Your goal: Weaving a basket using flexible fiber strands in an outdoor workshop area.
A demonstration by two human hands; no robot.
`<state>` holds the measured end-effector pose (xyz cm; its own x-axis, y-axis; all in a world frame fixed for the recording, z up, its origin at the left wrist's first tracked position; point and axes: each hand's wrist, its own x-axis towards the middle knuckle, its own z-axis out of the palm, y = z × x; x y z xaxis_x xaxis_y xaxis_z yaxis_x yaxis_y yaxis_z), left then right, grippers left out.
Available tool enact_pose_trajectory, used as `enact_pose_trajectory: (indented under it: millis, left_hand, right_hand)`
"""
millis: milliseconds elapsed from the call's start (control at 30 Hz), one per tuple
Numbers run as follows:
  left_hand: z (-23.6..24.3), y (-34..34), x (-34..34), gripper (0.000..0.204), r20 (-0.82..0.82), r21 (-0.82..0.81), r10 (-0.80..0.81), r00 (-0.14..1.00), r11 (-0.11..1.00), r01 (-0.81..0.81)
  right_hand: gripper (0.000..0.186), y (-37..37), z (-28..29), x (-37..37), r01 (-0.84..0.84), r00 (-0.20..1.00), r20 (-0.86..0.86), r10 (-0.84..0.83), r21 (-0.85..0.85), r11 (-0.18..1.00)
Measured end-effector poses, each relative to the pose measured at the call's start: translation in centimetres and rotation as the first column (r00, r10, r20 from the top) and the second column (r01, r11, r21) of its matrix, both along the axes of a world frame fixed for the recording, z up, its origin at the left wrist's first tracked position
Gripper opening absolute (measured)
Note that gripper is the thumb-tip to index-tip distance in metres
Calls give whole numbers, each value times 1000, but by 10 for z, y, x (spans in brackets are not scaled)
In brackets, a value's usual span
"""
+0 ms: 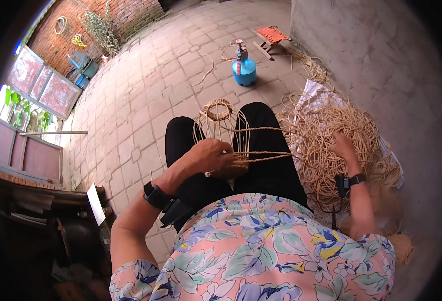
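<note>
Between my knees stands a wire basket frame point(197, 131), its ring-shaped top point(218, 109) wrapped in straw rope. My left hand point(212, 155) is closed on the lower part of this frame, where woven rope shows under the fingers. Twisted straw rope point(268, 156) stretches from the frame to the right, in more than one strand. Out to the right, my right hand point(343, 147) is closed over a big tangled pile of straw rope point(326, 125), gripping rope there. Its fingertips are partly lost against the strands.
White sheeting point(314, 90) lies under the rope pile, beside a grey wall point(376, 55). Ahead on the paving stand a blue pump sprayer point(245, 72) and a low folding stool point(272, 35) with an orange seat. Dark clutter point(75, 236) fills the lower left.
</note>
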<state>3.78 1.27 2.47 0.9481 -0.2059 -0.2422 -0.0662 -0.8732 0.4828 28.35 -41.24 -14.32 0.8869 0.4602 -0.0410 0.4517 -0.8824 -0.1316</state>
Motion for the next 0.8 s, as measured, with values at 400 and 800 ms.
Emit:
enact_pose_trajectory:
  millis: [400, 800]
  left_hand:
    - [-2, -7, -16, 27, -545, -439, 383, 746, 628, -643]
    - [-38, 4, -43, 20, -454, -597, 534, 713, 411, -688]
  right_hand:
    - [24, 219, 92, -110, -657, 727, 306, 614, 568, 495]
    - [33, -55, 56, 13, 250, 949, 150, -277, 179, 952]
